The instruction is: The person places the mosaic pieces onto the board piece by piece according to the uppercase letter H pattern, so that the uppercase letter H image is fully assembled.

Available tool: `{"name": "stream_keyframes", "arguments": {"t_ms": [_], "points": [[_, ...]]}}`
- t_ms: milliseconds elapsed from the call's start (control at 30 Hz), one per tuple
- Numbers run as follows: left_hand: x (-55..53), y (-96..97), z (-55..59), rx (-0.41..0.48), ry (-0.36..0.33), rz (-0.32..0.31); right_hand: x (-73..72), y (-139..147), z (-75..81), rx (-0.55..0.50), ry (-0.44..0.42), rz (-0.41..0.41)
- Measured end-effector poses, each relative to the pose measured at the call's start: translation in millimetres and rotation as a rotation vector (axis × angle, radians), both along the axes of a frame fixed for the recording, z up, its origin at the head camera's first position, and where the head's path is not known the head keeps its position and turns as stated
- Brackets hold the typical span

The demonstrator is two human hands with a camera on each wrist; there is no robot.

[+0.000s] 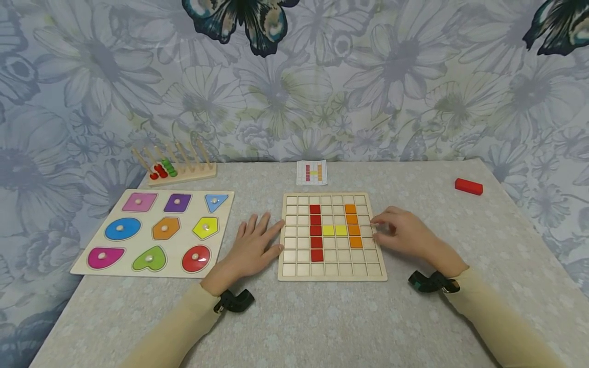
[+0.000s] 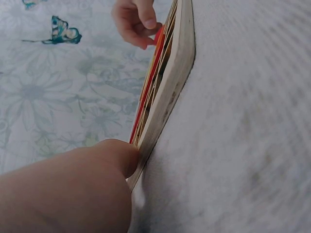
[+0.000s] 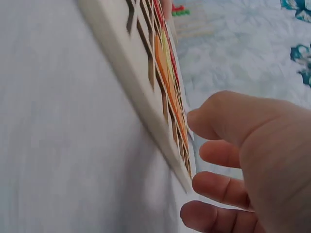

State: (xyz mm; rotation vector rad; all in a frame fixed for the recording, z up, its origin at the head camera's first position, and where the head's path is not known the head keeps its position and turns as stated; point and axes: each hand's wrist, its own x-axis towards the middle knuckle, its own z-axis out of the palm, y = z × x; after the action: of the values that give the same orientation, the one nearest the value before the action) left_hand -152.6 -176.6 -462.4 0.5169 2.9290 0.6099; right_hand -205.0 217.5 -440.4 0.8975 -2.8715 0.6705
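A square wooden grid board [image 1: 332, 276] lies on the table. It carries a column of several red tiles [image 1: 316, 230], two yellow tiles [image 1: 334, 230] in a row, and a column of several orange tiles [image 1: 352, 219]. My left hand [image 1: 250, 248] rests with fingers spread at the board's left edge; its thumb [image 2: 119, 154] is against the rim in the left wrist view. At the right edge is my right hand [image 1: 409, 235], fingers loosely bent and fingertips close to the rim. Nothing shows between its thumb and fingers [image 3: 221, 188] in the right wrist view.
A small pattern card [image 1: 311, 173] lies behind the board. To the left are a puzzle board of knobbed shapes [image 1: 172, 259] and a wooden peg stand [image 1: 193, 173] with red and green beads. A red block [image 1: 469, 186] sits at the far right, near the back.
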Motion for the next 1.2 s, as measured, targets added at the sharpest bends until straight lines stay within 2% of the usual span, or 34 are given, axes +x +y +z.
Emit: {"name": "stream_keyframes", "arguments": {"t_ms": [267, 433, 767, 1200], "points": [[0.4, -0.8, -2.1, 0.007, 0.013, 0.003, -7.8, 28, 6.6, 0.036, -0.023, -0.152], [0.8, -0.1, -2.5, 0.012, 0.022, 0.004, -13.3, 37, 4.0, 0.034, -0.021, -0.203], [0.4, 0.0, -3.3, 0.022, 0.025, 0.003, -20.2, 46, -9.0, 0.061, -0.006, -0.250], [0.9, -0.9, -3.3, 0.029, 0.028, 0.001, -19.1, 47, -10.2, 0.044, -0.008, -0.253]]}}
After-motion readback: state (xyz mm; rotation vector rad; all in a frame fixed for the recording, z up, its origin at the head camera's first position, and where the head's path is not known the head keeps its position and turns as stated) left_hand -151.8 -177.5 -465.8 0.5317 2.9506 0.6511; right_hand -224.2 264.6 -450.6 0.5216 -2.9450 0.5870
